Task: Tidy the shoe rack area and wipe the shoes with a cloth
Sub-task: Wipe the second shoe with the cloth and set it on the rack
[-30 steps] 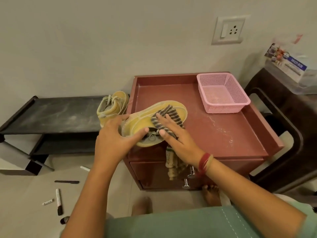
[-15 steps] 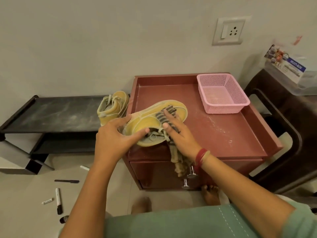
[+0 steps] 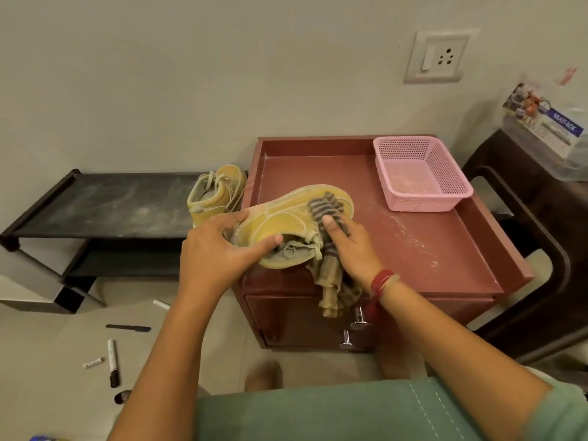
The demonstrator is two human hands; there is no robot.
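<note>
The yellow shoe [image 3: 286, 224] lies on its side at the 7 o'clock corner of the red desk [image 3: 429, 243], with its toe toward 2 o'clock. Your left hand [image 3: 216, 253] grips its heel end. Your right hand [image 3: 353, 246], apart from the left, holds the striped cloth [image 3: 326, 206] against the shoe, and the cloth's tail hangs over the desk front. Since one second ago this hand has slid a little toward the toe and the cloth is more bunched. The shoe has kept its place.
</note>
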